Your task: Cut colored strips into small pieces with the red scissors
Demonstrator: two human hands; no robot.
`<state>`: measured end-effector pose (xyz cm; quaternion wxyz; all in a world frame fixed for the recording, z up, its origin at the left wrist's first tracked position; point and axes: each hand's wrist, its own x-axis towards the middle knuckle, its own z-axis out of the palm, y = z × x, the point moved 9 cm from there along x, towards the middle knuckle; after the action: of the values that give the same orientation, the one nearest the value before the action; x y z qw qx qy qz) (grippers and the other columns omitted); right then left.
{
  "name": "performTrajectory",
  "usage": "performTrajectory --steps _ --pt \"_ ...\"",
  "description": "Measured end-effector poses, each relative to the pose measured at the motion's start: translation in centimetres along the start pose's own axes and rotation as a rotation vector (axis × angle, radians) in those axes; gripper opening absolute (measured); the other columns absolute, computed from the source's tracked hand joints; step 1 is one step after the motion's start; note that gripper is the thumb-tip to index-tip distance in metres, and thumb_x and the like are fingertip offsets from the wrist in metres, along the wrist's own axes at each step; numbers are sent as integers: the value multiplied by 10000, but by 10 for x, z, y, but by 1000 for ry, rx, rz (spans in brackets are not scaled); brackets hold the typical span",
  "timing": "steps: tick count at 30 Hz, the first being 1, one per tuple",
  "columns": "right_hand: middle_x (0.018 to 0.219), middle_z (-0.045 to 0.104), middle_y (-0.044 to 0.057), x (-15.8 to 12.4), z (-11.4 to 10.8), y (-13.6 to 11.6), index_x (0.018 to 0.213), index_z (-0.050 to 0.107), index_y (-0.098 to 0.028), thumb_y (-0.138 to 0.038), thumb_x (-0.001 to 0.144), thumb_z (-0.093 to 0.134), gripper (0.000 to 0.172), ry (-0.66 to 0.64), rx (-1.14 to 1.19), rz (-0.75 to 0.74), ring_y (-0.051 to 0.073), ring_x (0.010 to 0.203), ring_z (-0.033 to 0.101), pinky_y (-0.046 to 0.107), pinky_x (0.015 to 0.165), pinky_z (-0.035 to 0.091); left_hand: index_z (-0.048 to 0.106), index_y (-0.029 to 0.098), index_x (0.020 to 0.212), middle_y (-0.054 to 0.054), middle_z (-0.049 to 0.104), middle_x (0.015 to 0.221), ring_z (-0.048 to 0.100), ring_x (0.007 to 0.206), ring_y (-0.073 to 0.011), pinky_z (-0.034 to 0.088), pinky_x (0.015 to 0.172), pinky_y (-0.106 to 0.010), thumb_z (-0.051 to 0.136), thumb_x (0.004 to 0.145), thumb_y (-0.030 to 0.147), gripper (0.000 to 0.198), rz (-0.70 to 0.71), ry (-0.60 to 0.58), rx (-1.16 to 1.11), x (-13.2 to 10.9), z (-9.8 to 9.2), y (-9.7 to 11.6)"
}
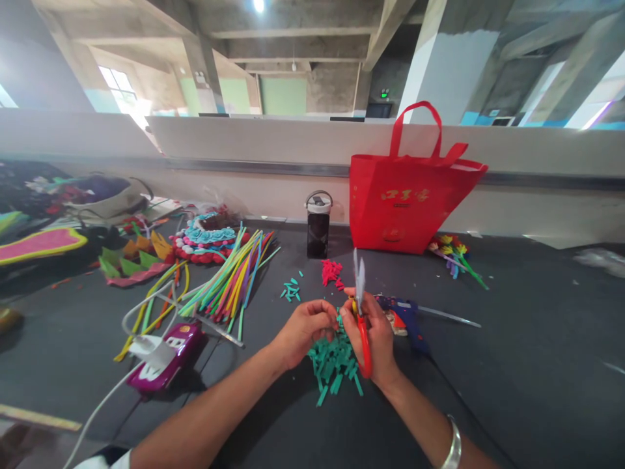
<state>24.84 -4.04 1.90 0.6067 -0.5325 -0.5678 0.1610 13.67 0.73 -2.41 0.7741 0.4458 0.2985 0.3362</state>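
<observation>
My right hand (375,335) is closed round a pair of scissors (364,345) with orange-red handles, its blades pointing up and slightly parted. Close by on the left, my left hand (310,329) has thumb and fingers pinched together; whatever they hold is too small or hidden to make out. Beneath both hands spreads a pile of short green strips (336,368) on the dark table. Beyond them lie a small heap of red pieces (331,271) and a few small teal-green pieces (291,290).
A blue glue gun (415,329) with a clear stick lies right of my right hand. Behind stand a black tumbler (318,234) and a red bag (410,202). Coloured pipe cleaners (234,277) and a purple power strip (168,361) with a white plug are at left.
</observation>
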Motion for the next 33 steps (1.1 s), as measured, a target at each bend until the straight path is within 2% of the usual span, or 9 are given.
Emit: performTrajectory --steps 4,6,9,12,20,23,25,28,33 --pt "807 589 -7 5 -9 14 1117 542 -204 -319 840 571 301 85 61 144 110 613 579 234 575 518 635 156 682 9 560 617 472 528 -88 350 524 -207 665 643 155 49 172 183 185 -2 -19 21" --pt "770 582 -17 7 -10 18 1107 540 -196 -337 832 580 312 97 87 190 105 569 568 229 536 510 663 173 737 9 563 637 484 585 -108 362 565 -215 675 665 176 73 306 237 334 -6 -20 34" --pt "760 596 -15 9 -11 15 1098 551 -190 -322 822 583 308 94 40 167 112 578 577 235 549 514 711 199 800 -17 594 700 501 682 -146 383 653 -244 716 664 189 137 494 193 579 -15 -4 49" --pt "764 609 -14 7 -8 8 1096 561 -196 -296 825 570 289 76 -33 102 117 610 589 244 599 521 731 219 741 -39 601 705 493 704 -168 375 678 -261 730 657 173 95 572 140 651 -20 8 53" --pt "757 606 -17 4 -9 4 1093 559 -197 -317 850 558 271 103 -83 68 118 614 589 238 598 512 701 207 637 -16 570 612 469 606 -146 347 599 -252 681 681 187 53 500 151 553 -20 4 47" --pt "789 623 -3 5 -12 2 1108 551 -200 -317 870 534 265 118 -175 13 131 651 607 263 650 523 676 175 643 0 563 598 454 571 -115 340 571 -235 691 686 211 58 352 210 322 -15 -8 38" --pt "910 647 39 3 -10 0 1123 549 -194 -309 871 526 278 108 -267 -56 160 759 631 312 740 526 663 169 690 15 552 601 456 574 -100 354 586 -225 690 702 220 59 301 225 94 -13 -14 33" --pt "1099 619 94 -3 7 -1 1196 502 -187 -240 852 513 348 8 -323 -154 205 960 615 360 821 519 643 176 765 24 544 614 493 614 -99 391 645 -226 674 741 226 64 312 184 -154 -13 -13 35" --pt "1087 593 99 -12 30 2 1205 487 -194 -142 804 497 405 -115 -378 -201 225 981 589 395 830 521 613 176 789 26 569 662 507 612 -89 412 659 -223 700 730 214 112 298 147 -298 -13 -10 33"
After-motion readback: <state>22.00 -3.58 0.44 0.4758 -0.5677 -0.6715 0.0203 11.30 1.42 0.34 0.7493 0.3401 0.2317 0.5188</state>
